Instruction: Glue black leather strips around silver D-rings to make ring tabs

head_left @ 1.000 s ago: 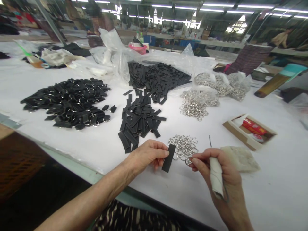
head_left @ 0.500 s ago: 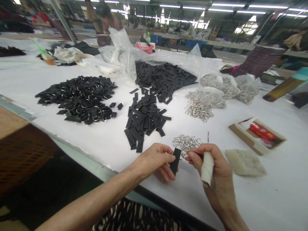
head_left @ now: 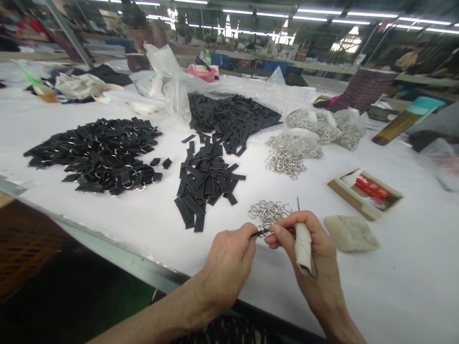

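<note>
My left hand (head_left: pixel 229 260) is closed on a short black fabric strip (head_left: pixel 256 234), seen edge-on. The strip's far end meets a silver metal ring (head_left: pixel 266 230) at my right fingertips; whether it passes through the ring cannot be made out. My right hand (head_left: pixel 319 253) pinches at that ring with thumb and forefinger. It also keeps a thin tool with a white wrapped handle (head_left: pixel 303 246) against the palm, its dark narrow shaft pointing up. Just beyond the fingers lies a small heap of loose metal rings (head_left: pixel 268 210). Loose black strips (head_left: pixel 206 179) are piled farther left.
Strips looped with rings form a heap (head_left: pixel 103 153) at left. A larger strip pile (head_left: pixel 233 117) lies behind, near clear plastic bags (head_left: pixel 175 95). Bagged rings (head_left: pixel 324 126), a small open box (head_left: pixel 353 203) and a pale block (head_left: pixel 349 232) are at right. The table edge (head_left: pixel 143 263) runs in front.
My left hand has turned over, bringing the strip from a face-on hold to edge-on against the ring. Both hands are now together. The camera view has shifted slightly.
</note>
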`<state>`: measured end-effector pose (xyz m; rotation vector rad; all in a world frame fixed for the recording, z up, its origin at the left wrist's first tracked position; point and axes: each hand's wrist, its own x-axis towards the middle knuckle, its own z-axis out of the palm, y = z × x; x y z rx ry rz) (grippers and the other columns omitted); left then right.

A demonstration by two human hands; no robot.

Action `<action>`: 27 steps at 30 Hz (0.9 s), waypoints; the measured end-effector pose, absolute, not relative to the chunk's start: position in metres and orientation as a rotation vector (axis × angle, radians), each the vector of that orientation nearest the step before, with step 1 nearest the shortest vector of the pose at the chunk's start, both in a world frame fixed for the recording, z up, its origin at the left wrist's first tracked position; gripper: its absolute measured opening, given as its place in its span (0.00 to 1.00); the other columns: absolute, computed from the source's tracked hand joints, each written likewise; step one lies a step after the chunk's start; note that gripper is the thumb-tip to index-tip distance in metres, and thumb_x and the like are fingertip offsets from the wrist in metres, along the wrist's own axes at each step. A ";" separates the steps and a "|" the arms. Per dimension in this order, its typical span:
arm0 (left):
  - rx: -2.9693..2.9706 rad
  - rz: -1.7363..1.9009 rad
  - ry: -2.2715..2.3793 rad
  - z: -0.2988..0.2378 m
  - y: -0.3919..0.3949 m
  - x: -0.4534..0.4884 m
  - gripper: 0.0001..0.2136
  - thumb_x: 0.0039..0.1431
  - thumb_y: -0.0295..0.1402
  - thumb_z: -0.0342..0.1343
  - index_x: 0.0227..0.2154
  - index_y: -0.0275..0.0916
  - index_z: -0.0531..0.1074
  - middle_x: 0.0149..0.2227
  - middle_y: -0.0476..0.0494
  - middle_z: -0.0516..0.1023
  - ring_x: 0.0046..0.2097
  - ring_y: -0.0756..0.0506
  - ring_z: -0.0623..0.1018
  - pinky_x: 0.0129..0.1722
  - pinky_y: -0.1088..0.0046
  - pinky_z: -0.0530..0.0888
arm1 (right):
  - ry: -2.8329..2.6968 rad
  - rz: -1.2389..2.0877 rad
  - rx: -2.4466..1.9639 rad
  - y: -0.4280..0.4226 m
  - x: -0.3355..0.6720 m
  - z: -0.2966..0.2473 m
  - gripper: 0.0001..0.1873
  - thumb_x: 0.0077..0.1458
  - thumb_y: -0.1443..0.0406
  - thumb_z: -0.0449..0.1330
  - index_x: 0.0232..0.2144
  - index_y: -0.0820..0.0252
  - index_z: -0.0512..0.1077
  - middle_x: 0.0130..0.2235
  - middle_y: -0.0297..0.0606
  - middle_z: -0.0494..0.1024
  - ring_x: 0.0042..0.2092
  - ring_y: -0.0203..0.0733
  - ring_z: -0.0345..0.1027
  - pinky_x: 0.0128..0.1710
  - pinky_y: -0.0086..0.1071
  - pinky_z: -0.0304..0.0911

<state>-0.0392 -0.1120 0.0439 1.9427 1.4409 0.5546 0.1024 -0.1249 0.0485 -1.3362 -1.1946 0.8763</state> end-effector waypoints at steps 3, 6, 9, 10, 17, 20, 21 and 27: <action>2.148 0.442 1.483 0.039 -0.115 -0.036 0.12 0.61 0.26 0.41 0.36 0.39 0.70 0.30 0.44 0.78 0.31 0.44 0.77 0.31 0.71 0.69 | -1.195 0.863 -1.371 -0.126 0.104 0.050 0.06 0.54 0.64 0.59 0.29 0.57 0.64 0.25 0.29 0.74 0.26 0.36 0.73 0.26 0.28 0.69; 2.331 0.396 1.476 0.031 -0.119 -0.035 0.14 0.62 0.25 0.38 0.40 0.38 0.69 0.35 0.40 0.79 0.34 0.42 0.78 0.32 0.69 0.70 | -1.270 0.801 -1.439 -0.128 0.106 0.049 0.05 0.55 0.64 0.58 0.28 0.57 0.64 0.24 0.29 0.73 0.27 0.36 0.71 0.26 0.27 0.68; 2.414 0.456 1.445 0.025 -0.122 -0.035 0.15 0.62 0.25 0.37 0.42 0.38 0.69 0.35 0.39 0.79 0.35 0.42 0.78 0.32 0.69 0.70 | -1.384 0.719 -1.470 -0.130 0.108 0.047 0.04 0.55 0.65 0.56 0.29 0.56 0.64 0.24 0.30 0.72 0.28 0.36 0.70 0.27 0.29 0.67; 2.421 0.490 1.427 0.023 -0.122 -0.035 0.15 0.62 0.26 0.38 0.43 0.38 0.69 0.35 0.38 0.79 0.35 0.42 0.78 0.33 0.69 0.71 | -1.412 0.698 -1.479 -0.131 0.109 0.047 0.04 0.55 0.66 0.56 0.29 0.56 0.64 0.24 0.30 0.72 0.28 0.36 0.70 0.26 0.28 0.66; 1.958 0.698 1.349 0.026 -0.120 -0.032 0.14 0.62 0.29 0.43 0.48 0.41 0.66 0.36 0.42 0.80 0.36 0.43 0.79 0.37 0.69 0.73 | -1.361 0.805 -1.472 -0.129 0.113 0.050 0.04 0.55 0.65 0.56 0.29 0.55 0.63 0.22 0.27 0.71 0.25 0.34 0.66 0.22 0.24 0.62; 1.646 0.769 1.301 0.035 -0.119 -0.029 0.18 0.61 0.30 0.45 0.54 0.41 0.62 0.32 0.47 0.79 0.35 0.46 0.79 0.38 0.72 0.73 | -1.320 0.825 -1.482 -0.128 0.113 0.049 0.05 0.56 0.64 0.55 0.29 0.55 0.63 0.21 0.26 0.71 0.24 0.33 0.66 0.23 0.25 0.62; 1.566 0.790 1.282 0.037 -0.118 -0.029 0.19 0.60 0.29 0.45 0.55 0.41 0.61 0.30 0.48 0.78 0.35 0.46 0.79 0.37 0.72 0.74 | -1.326 0.796 -1.486 -0.128 0.113 0.047 0.04 0.56 0.64 0.55 0.29 0.55 0.63 0.21 0.27 0.71 0.24 0.33 0.66 0.23 0.25 0.62; 0.915 0.732 1.066 0.043 -0.107 -0.032 0.17 0.55 0.30 0.52 0.48 0.34 0.68 0.26 0.47 0.77 0.27 0.48 0.78 0.27 0.74 0.76 | -1.607 0.382 -1.316 -0.139 0.118 0.032 0.08 0.55 0.70 0.56 0.37 0.54 0.67 0.33 0.35 0.77 0.32 0.38 0.71 0.29 0.30 0.67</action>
